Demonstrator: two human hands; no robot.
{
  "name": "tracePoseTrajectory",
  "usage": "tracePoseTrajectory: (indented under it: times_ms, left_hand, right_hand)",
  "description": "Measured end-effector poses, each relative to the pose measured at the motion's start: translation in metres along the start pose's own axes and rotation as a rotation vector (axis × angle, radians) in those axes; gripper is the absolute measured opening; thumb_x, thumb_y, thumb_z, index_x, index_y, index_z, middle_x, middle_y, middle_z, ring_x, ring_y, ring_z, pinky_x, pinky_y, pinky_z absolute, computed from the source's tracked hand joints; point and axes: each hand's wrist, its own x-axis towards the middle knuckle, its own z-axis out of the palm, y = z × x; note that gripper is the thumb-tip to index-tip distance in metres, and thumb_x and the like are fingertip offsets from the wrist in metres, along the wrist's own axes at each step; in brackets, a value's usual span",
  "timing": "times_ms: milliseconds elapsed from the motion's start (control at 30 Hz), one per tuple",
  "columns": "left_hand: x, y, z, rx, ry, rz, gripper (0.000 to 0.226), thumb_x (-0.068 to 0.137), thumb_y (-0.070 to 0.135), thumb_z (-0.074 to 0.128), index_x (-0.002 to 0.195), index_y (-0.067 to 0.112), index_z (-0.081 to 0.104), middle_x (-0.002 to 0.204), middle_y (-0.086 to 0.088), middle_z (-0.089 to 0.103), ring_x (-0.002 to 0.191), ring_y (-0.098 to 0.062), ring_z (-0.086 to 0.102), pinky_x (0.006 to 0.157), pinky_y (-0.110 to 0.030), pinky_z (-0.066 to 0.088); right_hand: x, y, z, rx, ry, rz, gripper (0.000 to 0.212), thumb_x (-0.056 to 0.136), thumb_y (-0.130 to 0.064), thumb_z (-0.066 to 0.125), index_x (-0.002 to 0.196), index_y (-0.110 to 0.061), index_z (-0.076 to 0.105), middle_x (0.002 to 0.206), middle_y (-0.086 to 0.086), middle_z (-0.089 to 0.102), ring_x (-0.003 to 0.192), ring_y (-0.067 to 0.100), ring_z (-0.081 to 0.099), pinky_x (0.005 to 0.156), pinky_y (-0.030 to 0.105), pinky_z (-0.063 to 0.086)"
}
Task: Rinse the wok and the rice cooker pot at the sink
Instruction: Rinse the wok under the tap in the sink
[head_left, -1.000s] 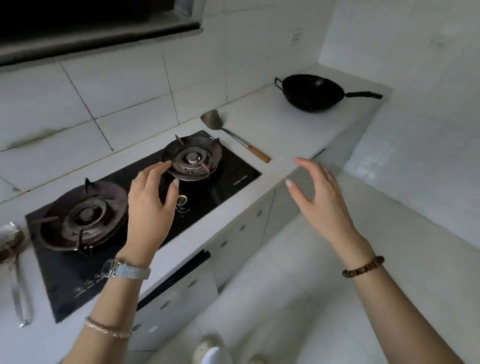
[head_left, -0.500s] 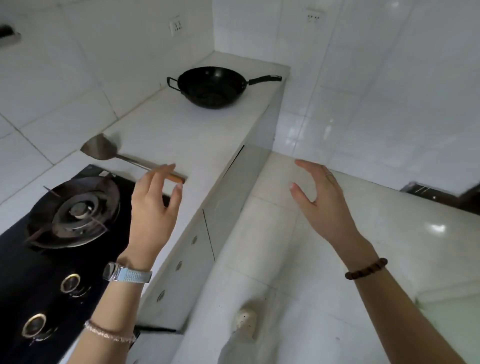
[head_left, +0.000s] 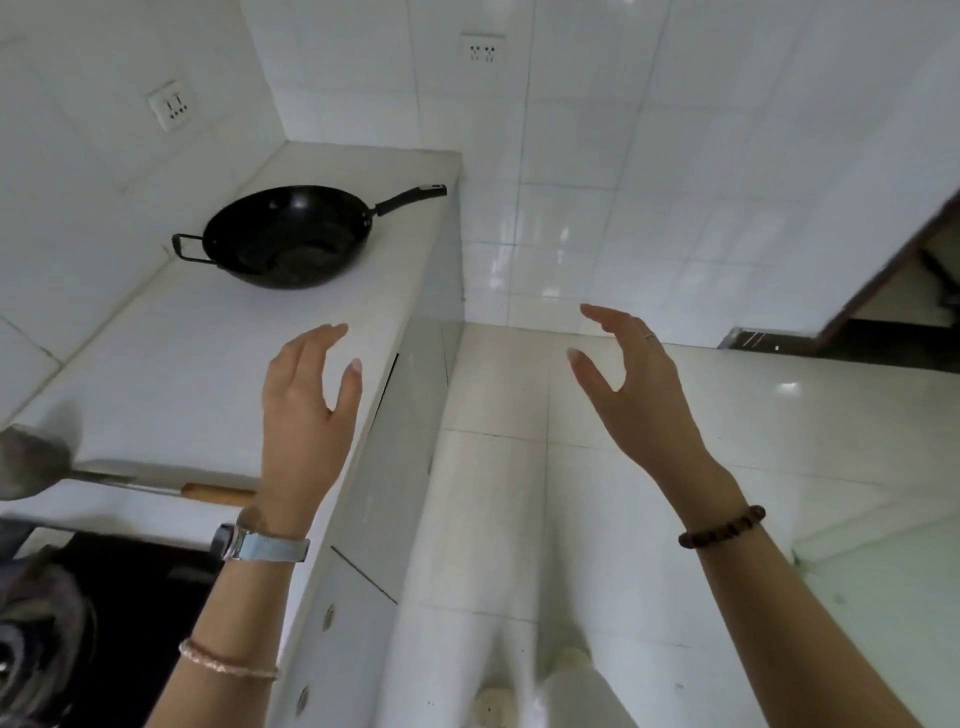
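Observation:
A black wok (head_left: 288, 236) sits on the white counter (head_left: 197, 358) near its far end, long handle pointing right past the counter edge, small loop handle at the left. My left hand (head_left: 306, 415) hovers over the counter's front edge, fingers apart and empty, well short of the wok. My right hand (head_left: 631, 384) is raised over the floor to the right, also spread and empty. No sink or rice cooker pot is in view.
A metal spatula with a wooden handle (head_left: 124, 480) lies on the counter at the left, beside the black gas hob (head_left: 104, 613). Cabinet fronts (head_left: 384, 499) drop below the counter. White tiled floor (head_left: 571, 519) lies right; a dark doorway (head_left: 893, 312) is at far right.
The view has swung right along the counter, so the hob has slid out to the lower left and the wok looms nearer. Both hands stay raised, spread and empty.

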Motion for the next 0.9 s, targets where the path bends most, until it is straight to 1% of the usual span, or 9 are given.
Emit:
tracePoseTrajectory:
  times_ms: [67,167,233,400,500,633,700,767,900]
  left_hand:
    - [0.016,0.002,0.018,-0.002,-0.011,0.011,0.033,0.098,0.016,0.054,0.13,0.009,0.055,0.129,-0.01,0.056,0.12,-0.025,0.05,0.106,-0.029,0.034]
    - [0.04,0.006,0.046,0.017,-0.023,-0.001,0.033,0.098,0.017,0.053,0.13,0.01,0.055,0.13,-0.008,0.056,0.122,-0.023,0.049,0.105,-0.017,0.026]
    - [0.057,0.009,0.066,0.036,-0.024,-0.011,0.034,0.098,0.018,0.053,0.131,0.01,0.054,0.13,-0.009,0.056,0.122,-0.024,0.049,0.105,-0.019,0.027]
    - [0.109,0.021,0.12,0.111,0.012,-0.018,0.035,0.098,0.02,0.053,0.132,0.01,0.054,0.131,-0.01,0.057,0.123,-0.024,0.048,0.105,-0.018,0.025]
    - [0.14,0.03,0.146,0.141,0.053,-0.034,0.036,0.098,0.019,0.053,0.132,0.009,0.053,0.131,-0.01,0.056,0.123,-0.024,0.048,0.107,-0.026,0.029]
    - [0.171,0.035,0.174,0.147,0.088,-0.065,0.035,0.098,0.018,0.053,0.132,0.009,0.053,0.131,-0.009,0.055,0.122,-0.024,0.049,0.107,-0.03,0.032]
    - [0.183,0.033,0.187,0.162,0.08,-0.088,0.036,0.098,0.019,0.053,0.132,0.009,0.053,0.13,-0.01,0.055,0.122,-0.025,0.049,0.107,-0.038,0.037]
    - [0.195,0.029,0.199,0.178,0.08,-0.095,0.036,0.097,0.018,0.054,0.132,0.009,0.053,0.13,-0.01,0.056,0.121,-0.026,0.05,0.106,-0.043,0.039]
    - [0.224,0.014,0.218,0.214,0.07,-0.152,0.036,0.097,0.018,0.054,0.133,0.009,0.053,0.131,-0.01,0.055,0.123,-0.025,0.049,0.107,-0.037,0.036]
  right_hand:
    - [0.018,0.015,-0.001,-0.002,0.001,0.01,0.043,0.095,-0.037,0.054,0.137,-0.029,0.045,0.133,-0.011,0.052,0.124,0.007,0.046,0.103,0.022,0.033]
    - [0.048,0.041,-0.001,0.006,-0.006,0.023,0.043,0.095,-0.038,0.054,0.136,-0.032,0.044,0.133,-0.012,0.051,0.125,0.008,0.045,0.106,0.028,0.035]
    - [0.071,0.06,-0.002,0.014,-0.016,0.024,0.043,0.095,-0.038,0.054,0.136,-0.034,0.043,0.133,-0.012,0.05,0.126,0.009,0.044,0.106,0.03,0.036]
    - [0.142,0.107,-0.009,0.03,-0.056,-0.011,0.043,0.096,-0.038,0.054,0.137,-0.034,0.043,0.135,-0.012,0.049,0.128,0.01,0.043,0.104,0.025,0.032]
    - [0.189,0.128,-0.013,0.016,-0.095,-0.048,0.043,0.096,-0.039,0.053,0.137,-0.033,0.043,0.135,-0.013,0.049,0.129,0.011,0.042,0.105,0.026,0.031]
    - [0.246,0.146,-0.009,0.01,-0.151,-0.111,0.043,0.096,-0.04,0.051,0.137,-0.033,0.043,0.136,-0.013,0.048,0.129,0.011,0.04,0.108,0.031,0.032]
    - [0.27,0.152,-0.003,0.014,-0.172,-0.13,0.042,0.096,-0.04,0.051,0.137,-0.032,0.043,0.135,-0.013,0.048,0.129,0.01,0.041,0.109,0.032,0.033]
    - [0.292,0.158,0.006,0.03,-0.204,-0.142,0.042,0.096,-0.04,0.051,0.137,-0.034,0.043,0.135,-0.015,0.048,0.128,0.01,0.041,0.107,0.03,0.033]
    - [0.338,0.171,0.032,0.026,-0.269,-0.174,0.041,0.097,-0.04,0.05,0.137,-0.034,0.041,0.137,-0.015,0.047,0.128,0.008,0.041,0.107,0.029,0.032]
